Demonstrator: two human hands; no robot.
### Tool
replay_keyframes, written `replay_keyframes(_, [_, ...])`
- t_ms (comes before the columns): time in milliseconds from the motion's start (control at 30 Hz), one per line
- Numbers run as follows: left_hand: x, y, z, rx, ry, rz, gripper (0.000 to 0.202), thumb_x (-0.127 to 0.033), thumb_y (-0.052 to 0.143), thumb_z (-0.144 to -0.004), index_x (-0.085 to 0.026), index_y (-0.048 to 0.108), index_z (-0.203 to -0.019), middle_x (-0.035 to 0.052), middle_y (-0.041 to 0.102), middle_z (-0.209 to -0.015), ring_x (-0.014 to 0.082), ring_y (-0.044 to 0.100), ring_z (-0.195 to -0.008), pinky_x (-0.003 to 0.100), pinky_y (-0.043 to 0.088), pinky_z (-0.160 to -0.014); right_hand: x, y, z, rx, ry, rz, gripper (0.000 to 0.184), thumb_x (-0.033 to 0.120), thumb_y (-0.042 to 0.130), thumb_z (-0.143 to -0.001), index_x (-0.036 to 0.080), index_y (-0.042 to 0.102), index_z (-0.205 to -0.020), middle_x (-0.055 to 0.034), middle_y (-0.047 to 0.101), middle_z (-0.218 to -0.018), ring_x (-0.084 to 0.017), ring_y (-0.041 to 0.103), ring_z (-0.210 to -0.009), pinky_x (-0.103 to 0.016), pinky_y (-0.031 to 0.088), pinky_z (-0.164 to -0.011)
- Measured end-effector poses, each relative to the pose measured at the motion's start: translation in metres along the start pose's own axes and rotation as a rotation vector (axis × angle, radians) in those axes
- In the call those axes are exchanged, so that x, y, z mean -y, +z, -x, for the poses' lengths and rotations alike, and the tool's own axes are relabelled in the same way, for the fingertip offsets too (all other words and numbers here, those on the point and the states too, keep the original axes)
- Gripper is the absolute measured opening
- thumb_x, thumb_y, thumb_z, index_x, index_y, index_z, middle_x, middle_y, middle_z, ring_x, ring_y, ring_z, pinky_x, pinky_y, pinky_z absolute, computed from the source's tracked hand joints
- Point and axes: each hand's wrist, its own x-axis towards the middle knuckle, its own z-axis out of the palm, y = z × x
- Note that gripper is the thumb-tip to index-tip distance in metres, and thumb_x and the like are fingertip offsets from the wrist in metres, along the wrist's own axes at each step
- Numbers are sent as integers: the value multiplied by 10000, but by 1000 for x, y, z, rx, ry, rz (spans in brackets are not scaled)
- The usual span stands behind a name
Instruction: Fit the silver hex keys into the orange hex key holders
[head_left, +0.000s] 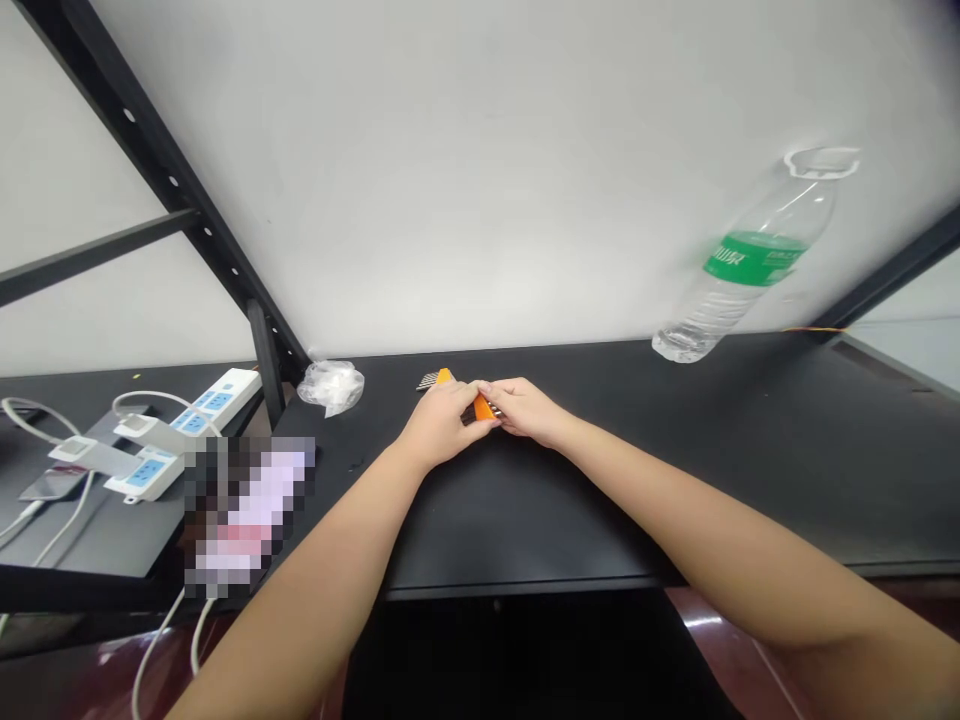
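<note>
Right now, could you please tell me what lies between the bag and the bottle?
In the head view, the left hand, the right hand and the orange item they hold lie between bag and bottle.

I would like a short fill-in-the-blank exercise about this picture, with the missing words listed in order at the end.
1. The bare left hand and the bare right hand are together at the small ____ (colour) plastic holder.
2. The band-shaped label around the tall clear plastic bottle is ____ (colour).
3. The crumpled clear plastic bag lies to the ____ (left or right) of both hands.

Missing words: orange; green; left.
</note>
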Motion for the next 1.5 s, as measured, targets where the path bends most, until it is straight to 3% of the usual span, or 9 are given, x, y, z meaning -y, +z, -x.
replay_keyframes(333, [0,-1,2,22,-88,23,237,-365,703,-856,-220,628,-1027,27,676,-910,200,594,-827,327,461,-753,5,-5,3,14,18,-155,534,698,656,-882,209,498,-739,92,281,-508,-55,170,-410,-229,164,-372])
replay_keyframes(400, [1,0,2,33,-112,56,194,-353,699,-848,-219,616,-962,9,653,-847,183,574,-778,313,448,-718,7,-10,4,28,28,-74,530,698,629,-900,208,500,-743,82,321,-506,-57,216,-388,-229,186,-362])
replay_keyframes(500, [2,-1,2,69,-97,61,164,-325,692,-832,-211,577,-856,-1,610,-783,168,540,-726,302,421,-672,9,-19,6,72,38,197,532,692,581,-927,199,520,-738,28,478,-538,-87,402,-391,-233,278,-365])
replay_keyframes(633, [3,-2,2,91,-66,40,132,-269,678,-817,-209,600,-906,26,631,-866,189,572,-807,304,440,-710,14,-27,7,156,74,428,480,662,578,-933,196,568,-822,-22,648,-700,-121,565,-487,-234,384,-425])
replay_keyframes(733, [3,-2,2,117,-43,35,149,-238,667,-814,-213,618,-953,34,643,-911,197,591,-857,305,459,-750,17,-29,8,206,77,487,440,646,576,-933,207,602,-912,-14,668,-764,-118,568,-516,-238,391,-463])
replay_keyframes(900, [2,-4,3,161,-25,-9,147,-274,681,-819,-226,605,-935,20,649,-889,193,598,-846,297,450,-735,22,-34,9,294,55,644,480,658,548,-930,196,622,-823,4,605,-640,-132,539,-568,-257,403,-572])
replay_keyframes(1167, [-6,-14,3,217,-53,-184,204,-328,695,-831,-254,605,-999,22,665,-900,213,623,-871,292,413,-663,27,-42,11,341,67,673,492,679,570,-887,198,608,-789,12,573,-620,-139,492,-580,-268,361,-579])
replay_keyframes(1500, [-4,-22,9,239,-67,-153,130,-283,672,-810,-249,593,-908,0,666,-846,190,604,-771,280,381,-620,18,-55,8,361,129,696,437,636,648,-854,202,681,-827,-3,617,-637,-145,536,-572,-264,367,-549])
